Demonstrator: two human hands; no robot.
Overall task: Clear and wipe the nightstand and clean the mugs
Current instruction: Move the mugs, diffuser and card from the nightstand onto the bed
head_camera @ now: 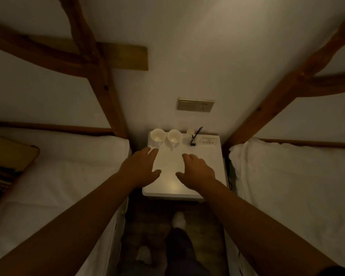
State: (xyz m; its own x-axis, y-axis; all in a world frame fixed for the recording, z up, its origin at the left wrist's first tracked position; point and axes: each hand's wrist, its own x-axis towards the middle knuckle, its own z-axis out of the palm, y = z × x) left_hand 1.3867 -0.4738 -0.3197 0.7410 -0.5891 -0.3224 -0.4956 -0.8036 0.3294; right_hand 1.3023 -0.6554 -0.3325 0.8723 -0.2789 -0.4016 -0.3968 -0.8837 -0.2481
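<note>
No legible text anywhere; perhaps faint marks on the small panel (208, 140) atop the nightstand (187, 176).

A dim bedroom corner between two white beds.

A bed (72, 166) with white sheets fills the left of the frame, a patterned cushion (6, 166) at its far left edge; a second white bed (291, 186) fills the right. Brown wooden posts (106, 92) and beams rise on both sides against the pale wall (187, 46). A brass-coloured switch and socket plate (195, 105) sits on the wall at centre. A dark cable (229, 172) hangs beside the right bed. Dark wooden floor (153, 212) shows at bottom centre.
</note>
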